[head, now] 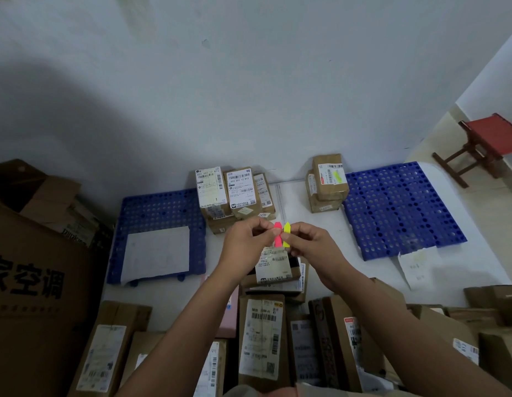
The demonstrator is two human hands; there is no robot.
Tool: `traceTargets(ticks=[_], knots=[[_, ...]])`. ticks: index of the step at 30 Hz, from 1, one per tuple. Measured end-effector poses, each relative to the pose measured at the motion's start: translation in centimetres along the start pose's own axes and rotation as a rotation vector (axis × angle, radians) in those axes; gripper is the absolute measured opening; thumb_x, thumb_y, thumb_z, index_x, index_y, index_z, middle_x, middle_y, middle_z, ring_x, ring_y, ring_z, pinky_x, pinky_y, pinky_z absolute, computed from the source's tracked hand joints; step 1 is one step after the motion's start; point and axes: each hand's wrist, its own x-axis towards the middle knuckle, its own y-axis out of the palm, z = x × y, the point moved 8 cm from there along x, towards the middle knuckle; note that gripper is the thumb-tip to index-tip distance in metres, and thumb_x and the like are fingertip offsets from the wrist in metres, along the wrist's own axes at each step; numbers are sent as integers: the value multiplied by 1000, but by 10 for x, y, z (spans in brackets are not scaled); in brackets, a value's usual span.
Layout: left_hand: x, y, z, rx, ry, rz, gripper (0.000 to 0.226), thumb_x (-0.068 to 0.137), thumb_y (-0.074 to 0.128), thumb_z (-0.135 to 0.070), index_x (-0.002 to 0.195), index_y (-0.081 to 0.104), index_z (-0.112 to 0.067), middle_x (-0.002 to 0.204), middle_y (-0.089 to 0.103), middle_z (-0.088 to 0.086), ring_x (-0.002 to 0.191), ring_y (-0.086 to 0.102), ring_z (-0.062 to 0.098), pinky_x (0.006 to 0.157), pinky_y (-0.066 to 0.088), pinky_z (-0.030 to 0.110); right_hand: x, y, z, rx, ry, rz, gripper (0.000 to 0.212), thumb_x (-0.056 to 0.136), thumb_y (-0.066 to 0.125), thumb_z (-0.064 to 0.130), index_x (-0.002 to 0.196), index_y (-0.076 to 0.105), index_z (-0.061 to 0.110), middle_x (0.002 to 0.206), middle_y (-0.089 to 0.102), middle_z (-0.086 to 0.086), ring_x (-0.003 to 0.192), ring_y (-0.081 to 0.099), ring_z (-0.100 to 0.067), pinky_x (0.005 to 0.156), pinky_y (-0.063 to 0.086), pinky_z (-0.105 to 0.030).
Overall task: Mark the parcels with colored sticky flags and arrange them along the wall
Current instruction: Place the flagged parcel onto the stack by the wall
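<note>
I see arrow-shaped pink (277,234) and yellow paper sticky flags (286,234) upright, side by side — brown cardboard labelled parcels (231,194) stand against the wall.

You can see a red stool (491,141) in the right corner. Two blue mats with holes (401,207) lie on the floor. A white sheet (156,255) sits on the left one.

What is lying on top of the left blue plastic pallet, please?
A white paper sheet lies on the left blue pallet; parcels cover its right corner, hiding what is beneath.
</note>
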Motion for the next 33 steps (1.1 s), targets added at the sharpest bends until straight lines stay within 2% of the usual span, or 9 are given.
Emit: traceTargets(ticks=[10, 16, 20, 25, 29, 33], knots=[[-4, 0, -1, 2, 33, -53, 14, 90, 70, -19, 88, 75, -32, 85, 75, -9, 82, 71, 11, 85, 58, 39, -1, 0, -3, 44, 11, -37, 8, 90, 68, 13, 92, 69, 6, 81, 62, -11, 63, 57, -7, 62, 50, -24], [-5, 1, -6, 44, 77, -64, 14, 90, 70, -14, 95, 74, -25, 86, 73, -11, 83, 67, -1, 79, 55, 19, -2, 4, -3, 78, 23, -30, 15, 91, 67, 20, 100, 73, 8, 89, 72, -9, 73, 63, -10, 63, 51, -22], [-7, 0, -10, 65, 98, -77, 20, 89, 70, -10, 104, 72, -22, 87, 71, -13, 82, 63, -8, 72, 46, 5, -3, 5, -3, 62, 27, -40, 16, 90, 69, 19, 95, 72, 3, 82, 70, -8, 74, 61, -13, 64, 51, -23], [-10, 0, -17, 137, 154, -63, 21, 90, 69, -10, 105, 72, -24, 87, 69, -17, 84, 61, -12, 72, 44, 2, -4, 2, -1, 51, 23, -85, 17, 91, 69, 22, 93, 74, 6, 78, 69, -7, 70, 60, -10, 62, 50, -23], [-10, 0, -20, 143, 188, -67, 15, 89, 70, -11, 93, 72, -26, 85, 69, -18, 84, 62, -11, 73, 47, 6, -4, 1, 0, 74, 33, -102, 14, 91, 67, 19, 93, 74, 7, 78, 69, -5, 67, 59, -8, 63, 49, -22], [-10, 0, -17, 102, 178, -85, 6, 90, 71, -14, 90, 73, -20, 86, 72, -15, 86, 65, -6, 76, 51, 12, -4, 2, -5, 191, 87, -106, 13, 92, 66, 18, 92, 73, 7, 78, 63, -8, 67, 51, -13, 62, 45, -23]])
